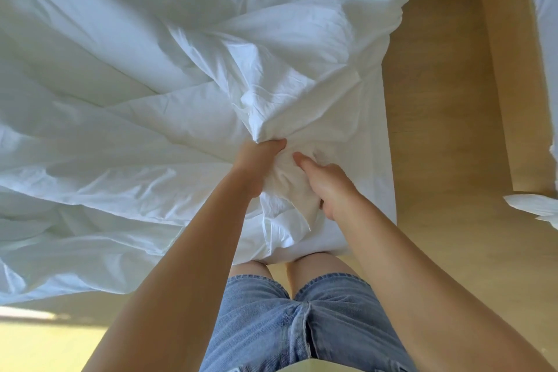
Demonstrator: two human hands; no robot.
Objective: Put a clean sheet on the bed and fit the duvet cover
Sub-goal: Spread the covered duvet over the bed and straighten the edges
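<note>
Saw duvet cover (157, 78) spread beyond shorts (302, 323), corner bunched just ahead of them. Left hand (260, 160) and right hand (330, 187) close together, both clenched on corner. I judged it soft, light, bulky, slippy; best held at the corner.

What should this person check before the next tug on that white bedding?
1. Left hand grips the bunched corner of the white bedding: ok.
2. Right hand holds the same bunch, close beside the left: ok.
3. Bedding lies smooth: not ok, creased and twisted toward the hands.
4. Duvet corner seated inside its cover: cannot tell, everything is white.
5. Bedding's near edge off the floor: cannot tell; it hangs in front of the knees.
</note>
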